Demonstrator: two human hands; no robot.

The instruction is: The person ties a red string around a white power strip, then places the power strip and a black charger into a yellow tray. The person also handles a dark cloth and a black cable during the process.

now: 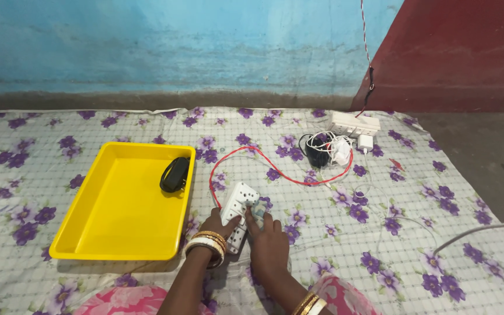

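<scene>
Floral sheet (380,274) covers the floor. Yellow tray (118,204) at 9 o'clock of the hands, a black pouch (174,174) in its far right corner. White power strip (237,213) lies flat just right of the tray, long axis running 7 to 1 o'clock, red cord (287,175) leaving its far end. Judged rigid, light, smooth plastic; best taken across the long edges. Left hand (216,224) presses its near-left edge, fingers curled. Right hand (268,240) rests on the right side, fingers bent over it.

Open cloth (59,280) is left beside the yellow tray (118,204); the far right is blocked by tangled cables (322,151).
</scene>
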